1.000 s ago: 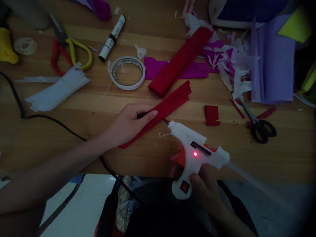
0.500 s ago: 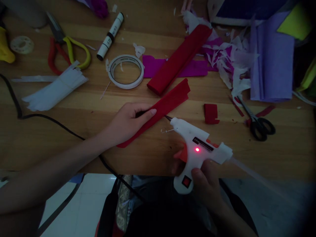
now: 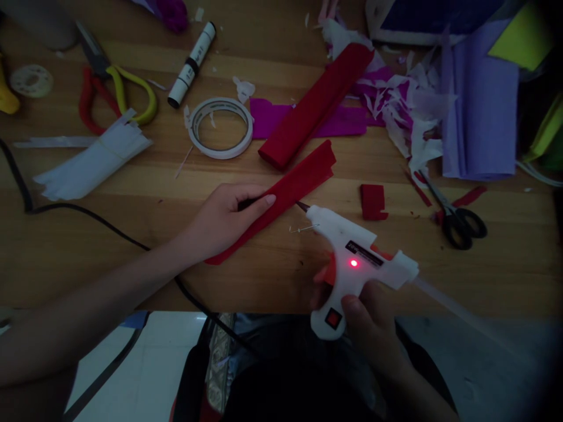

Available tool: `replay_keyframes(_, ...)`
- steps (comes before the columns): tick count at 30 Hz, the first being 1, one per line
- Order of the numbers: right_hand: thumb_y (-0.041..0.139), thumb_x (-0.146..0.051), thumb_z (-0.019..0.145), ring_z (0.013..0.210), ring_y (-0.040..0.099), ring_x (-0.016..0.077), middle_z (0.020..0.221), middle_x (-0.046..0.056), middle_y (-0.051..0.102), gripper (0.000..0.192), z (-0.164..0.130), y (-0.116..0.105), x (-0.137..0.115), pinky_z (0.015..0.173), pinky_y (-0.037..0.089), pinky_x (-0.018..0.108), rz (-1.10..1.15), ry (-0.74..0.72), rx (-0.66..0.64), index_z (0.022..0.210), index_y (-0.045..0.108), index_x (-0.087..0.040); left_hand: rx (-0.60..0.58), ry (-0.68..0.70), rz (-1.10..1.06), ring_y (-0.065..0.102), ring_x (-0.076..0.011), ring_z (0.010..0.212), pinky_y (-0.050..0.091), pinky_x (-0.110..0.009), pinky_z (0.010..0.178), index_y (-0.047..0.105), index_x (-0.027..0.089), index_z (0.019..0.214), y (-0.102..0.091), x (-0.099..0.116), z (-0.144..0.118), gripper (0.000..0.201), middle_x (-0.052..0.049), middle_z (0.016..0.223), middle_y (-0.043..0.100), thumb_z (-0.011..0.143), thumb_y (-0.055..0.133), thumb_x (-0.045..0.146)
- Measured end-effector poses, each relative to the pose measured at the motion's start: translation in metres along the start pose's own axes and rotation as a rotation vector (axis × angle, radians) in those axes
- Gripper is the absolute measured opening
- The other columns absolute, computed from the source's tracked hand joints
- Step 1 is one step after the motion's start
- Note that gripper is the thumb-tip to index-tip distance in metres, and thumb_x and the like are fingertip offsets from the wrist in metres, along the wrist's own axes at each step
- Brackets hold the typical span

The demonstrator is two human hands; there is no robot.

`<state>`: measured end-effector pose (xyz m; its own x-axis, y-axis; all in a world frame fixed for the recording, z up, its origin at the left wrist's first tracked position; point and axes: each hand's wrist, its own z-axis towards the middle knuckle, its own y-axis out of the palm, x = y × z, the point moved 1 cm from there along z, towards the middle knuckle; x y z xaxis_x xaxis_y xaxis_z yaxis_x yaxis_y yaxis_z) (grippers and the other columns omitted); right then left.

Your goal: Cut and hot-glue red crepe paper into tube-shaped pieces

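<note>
My left hand (image 3: 224, 220) lies flat over the near half of a folded strip of red paper (image 3: 303, 176), fingers curled loosely with the thumb and forefinger pinching its edge, so it is closed on the paper and pressing it to the wooden table (image 3: 132, 246). The strip runs slantwise, its far end pointing away from me and to the right.

My right hand (image 3: 373, 331) is wrapped around the handle of a white glue gun (image 3: 356, 264), fingers tight about the grip and one finger on the orange trigger. A small red light glows on the gun's side. The nozzle points at the strip, its dark tip just beside the paper's near edge, close to my left fingertips; whether it touches I cannot tell. A clear glue stick juts from the back of the gun.

Just beyond the strip lies a roll of red paper (image 3: 314, 108), also slantwise, over a flat purple sheet (image 3: 347, 123). Left of that roll sits a ring of white tape (image 3: 220, 128), and beyond the tape a black-and-white marker (image 3: 192, 57). Right of the strip is a small red scrap (image 3: 373, 202), and farther right a pair of black scissors (image 3: 455, 220). A black cord (image 3: 88, 214) crosses the table left of my left arm.
</note>
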<state>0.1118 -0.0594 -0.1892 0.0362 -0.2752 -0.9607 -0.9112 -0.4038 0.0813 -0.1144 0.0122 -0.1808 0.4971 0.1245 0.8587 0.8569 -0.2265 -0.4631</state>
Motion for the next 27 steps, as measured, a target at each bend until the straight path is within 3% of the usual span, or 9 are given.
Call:
replay_keyframes(10,0.053,-0.049,0.09,0.057,0.063,0.0126,0.069,0.002,0.069,0.03,0.0019,-0.0018,0.001,0.049,0.051,0.02,0.048,0.008,0.007,0.094,0.062,-0.021,-0.001,-0.022,-0.019,0.065,-0.0216,0.088,0.051,-0.03,0.083,0.075,0.024,0.087,0.0008,0.0035,0.0003,0.027,0.001,0.092,0.075,0.088,0.052,0.039)
replay_keyframes(18,0.054,-0.053,0.088,0.059,0.065,0.0151,0.069,0.003,0.069,0.035,-0.0047,-0.0003,0.0001,0.053,0.054,0.024,0.032,0.074,-0.075,0.092,0.062,-0.019,0.001,-0.03,0.005,0.065,-0.025,0.093,0.052,-0.035,0.087,0.075,0.027,0.091,-0.0002,0.0018,0.0002,0.028,0.0,0.093,0.075,0.087,0.052,0.043)
replay_keyframes(27,0.055,-0.051,0.088,0.054,0.063,0.0139,0.066,0.002,0.069,0.031,0.0034,-0.0027,-0.0028,0.047,0.052,0.022,0.006,0.024,0.031,0.089,0.063,-0.02,0.01,-0.026,-0.006,0.065,-0.0229,0.09,0.051,-0.032,0.087,0.075,0.025,0.09,0.0014,0.0029,-0.0002,0.027,0.0,0.093,0.075,0.087,0.052,0.04)
